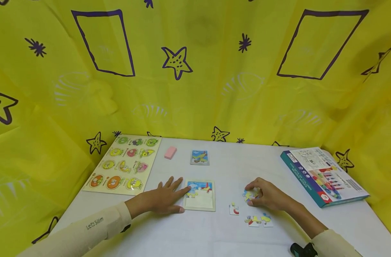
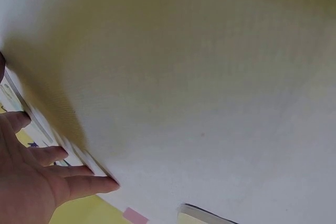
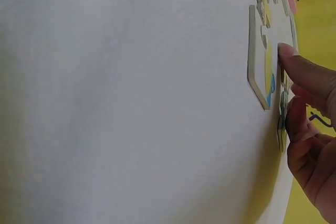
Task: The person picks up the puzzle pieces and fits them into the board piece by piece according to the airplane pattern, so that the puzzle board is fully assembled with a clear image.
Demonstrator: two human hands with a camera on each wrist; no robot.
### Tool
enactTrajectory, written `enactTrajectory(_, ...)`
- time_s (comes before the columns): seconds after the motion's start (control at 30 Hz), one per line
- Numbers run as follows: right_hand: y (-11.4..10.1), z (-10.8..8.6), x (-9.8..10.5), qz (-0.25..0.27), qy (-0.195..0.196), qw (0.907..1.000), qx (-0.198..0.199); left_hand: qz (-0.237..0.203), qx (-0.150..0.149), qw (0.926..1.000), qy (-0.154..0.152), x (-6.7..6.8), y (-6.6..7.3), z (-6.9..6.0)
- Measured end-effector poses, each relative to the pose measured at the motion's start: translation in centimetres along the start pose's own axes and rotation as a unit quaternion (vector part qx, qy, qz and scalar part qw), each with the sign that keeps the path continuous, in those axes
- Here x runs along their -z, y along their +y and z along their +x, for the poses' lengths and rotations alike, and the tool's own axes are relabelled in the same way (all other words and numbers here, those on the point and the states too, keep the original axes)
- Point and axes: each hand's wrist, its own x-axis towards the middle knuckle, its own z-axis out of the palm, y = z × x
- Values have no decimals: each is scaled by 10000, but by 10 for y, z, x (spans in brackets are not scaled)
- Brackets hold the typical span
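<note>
My left hand lies with spread fingers on the white table, its index fingertip over the upper left of a puzzle tray. Several joined jigsaw pieces fill the tray's upper part, showing blue sky and a red shape. To the right, my right hand pinches a blue and yellow puzzle piece between thumb and fingers, low over the table. Fingers partly cover that piece. Loose nearby are a piece with a red curve, a yellow and red piece and a blue and yellow piece.
Behind the tray is a small airplane picture, with a pink block to its left. A fruit board lies at the left. At the right rests a teal-edged box. A yellow patterned curtain hangs behind the table.
</note>
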Motion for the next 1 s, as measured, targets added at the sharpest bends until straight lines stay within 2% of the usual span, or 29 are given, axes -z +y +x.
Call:
enactTrajectory(0.13, 0, 2, 0, -103, -45, 9999, 13, 7, 32, 10000, -1, 0, 1, 0)
enactTrajectory(0.4, -3, 4, 2, 65, -203, 9997, -74, -21, 45, 10000, 31, 0, 0, 1)
enactTrajectory(0.57, -3, 5, 1, 382, -312, 9986, -203, -15, 10, 10000, 59, -2, -1, 1)
enactTrajectory(0.83, -2, 7, -5, 898, -168, 9958, 29, -17, -5, 10000, 77, -2, -2, 1)
enactTrajectory(1.0, -3, 8, -7, 1109, -107, 9938, 45, -2, -34, 9999, 100, -3, -2, 1)
